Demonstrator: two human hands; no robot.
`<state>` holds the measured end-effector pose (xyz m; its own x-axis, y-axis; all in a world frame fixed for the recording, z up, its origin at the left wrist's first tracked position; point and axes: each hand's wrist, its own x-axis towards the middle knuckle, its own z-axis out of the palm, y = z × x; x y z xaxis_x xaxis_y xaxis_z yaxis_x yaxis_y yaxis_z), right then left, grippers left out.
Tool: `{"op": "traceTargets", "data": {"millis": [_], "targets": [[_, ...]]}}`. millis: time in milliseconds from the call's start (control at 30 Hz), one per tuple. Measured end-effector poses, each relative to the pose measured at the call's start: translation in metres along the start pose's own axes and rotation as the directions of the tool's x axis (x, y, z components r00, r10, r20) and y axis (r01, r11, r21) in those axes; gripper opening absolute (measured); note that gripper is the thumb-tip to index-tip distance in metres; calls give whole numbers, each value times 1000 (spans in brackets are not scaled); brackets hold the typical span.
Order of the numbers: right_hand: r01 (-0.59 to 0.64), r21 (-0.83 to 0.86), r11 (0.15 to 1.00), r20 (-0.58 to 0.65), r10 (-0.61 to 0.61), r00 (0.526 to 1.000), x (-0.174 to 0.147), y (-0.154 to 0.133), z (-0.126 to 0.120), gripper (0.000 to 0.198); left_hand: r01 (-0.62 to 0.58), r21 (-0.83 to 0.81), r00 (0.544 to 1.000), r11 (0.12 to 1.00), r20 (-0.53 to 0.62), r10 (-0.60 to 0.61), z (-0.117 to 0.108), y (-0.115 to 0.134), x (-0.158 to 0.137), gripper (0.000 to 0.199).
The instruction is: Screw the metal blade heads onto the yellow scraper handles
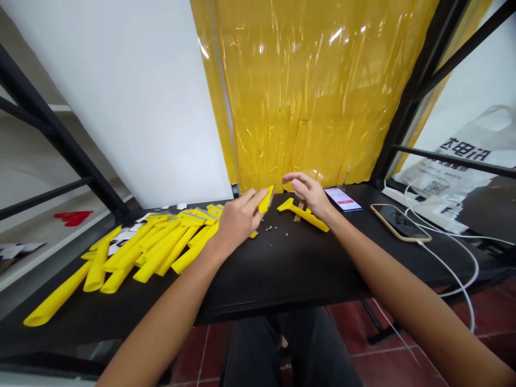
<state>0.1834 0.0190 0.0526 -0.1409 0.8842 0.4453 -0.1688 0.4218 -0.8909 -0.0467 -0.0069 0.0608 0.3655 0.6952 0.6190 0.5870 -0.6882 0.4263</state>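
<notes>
My left hand [241, 217] is closed around a yellow plastic scraper [266, 200], whose wide head sticks out past the fingertips with a thin edge along it. The rest of that scraper is hidden by the hand. To its right, my right hand [309, 194] is held with fingers apart and the index finger stretched to the left; I see nothing in it. Below the right hand, another yellow scraper piece [312, 219] lies on the black table [258, 274]. Small metal bits [271, 228], like nuts or screws, are scattered between the hands.
A pile of yellow scrapers [161, 244] with hollow handles, some showing grey metal blades, covers the left side. At the right lie a lit phone [343, 199], a second phone [400, 222] and a white cable [451, 271]. A yellow plastic curtain [318, 97] hangs behind.
</notes>
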Motion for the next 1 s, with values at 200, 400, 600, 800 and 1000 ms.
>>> {"op": "traceTargets", "data": {"millis": [200, 400, 600, 800, 1000], "targets": [[193, -446, 874, 291, -63, 955, 0, 26, -6, 67, -183, 393, 963, 901, 257, 83, 22, -27, 1, 37], [204, -536, 819, 365, 7, 931, 6, 53, -12, 85, -212, 408, 948, 888, 306, 86, 33, -35, 0, 34], [222, -572, 790, 411, 41, 911, 6, 61, -18, 97, -213, 431, 937, 877, 344, 58, 33, -43, -1, 39], [300, -595, 746, 445, -5, 895, 7, 60, -24, 97, -221, 602, 930, 767, 367, -19, 29, -49, 0, 42], [401, -626, 668, 476, -80, 876, 3, 44, -16, 90, -241, 654, 913, 717, 404, -62, 27, -44, -2, 52]]}}
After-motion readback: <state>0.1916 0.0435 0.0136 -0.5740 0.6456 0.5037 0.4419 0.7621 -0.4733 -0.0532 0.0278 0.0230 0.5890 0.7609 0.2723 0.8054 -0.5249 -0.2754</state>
